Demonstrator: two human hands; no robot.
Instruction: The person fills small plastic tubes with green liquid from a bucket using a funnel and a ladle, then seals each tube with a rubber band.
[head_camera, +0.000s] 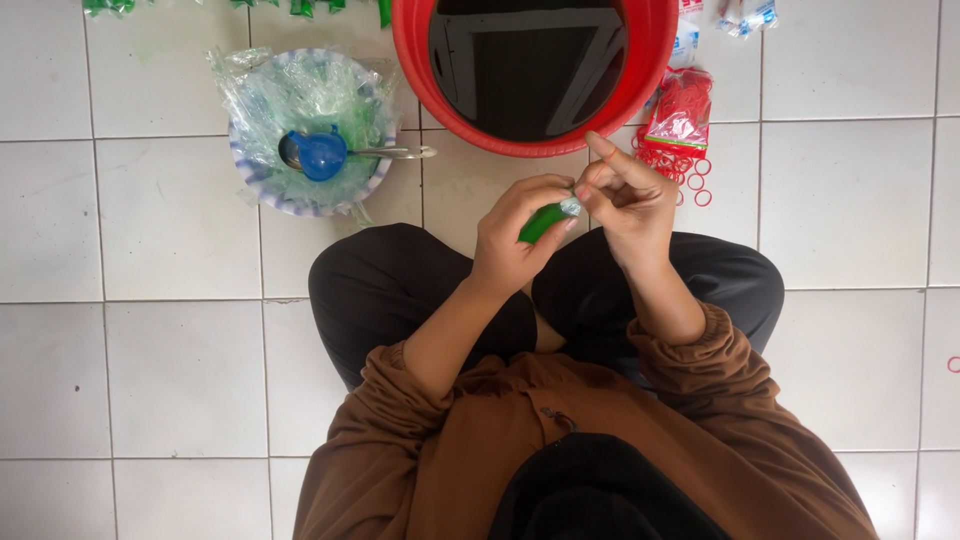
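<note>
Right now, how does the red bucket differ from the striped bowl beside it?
The red bucket is bigger and plain red; the striped bowl is smaller, blue and white. The bucket holds dark liquid, while the bowl holds clear plastic bags, a blue funnel and a spoon. Both are round and sit on the white tiled floor.

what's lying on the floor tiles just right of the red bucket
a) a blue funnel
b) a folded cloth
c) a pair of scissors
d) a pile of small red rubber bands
d, a bag and loose scatter of small red rubber bands lies on the tiles beside the red bucket; the blue funnel sits in the bowl to the bucket's left.
</note>
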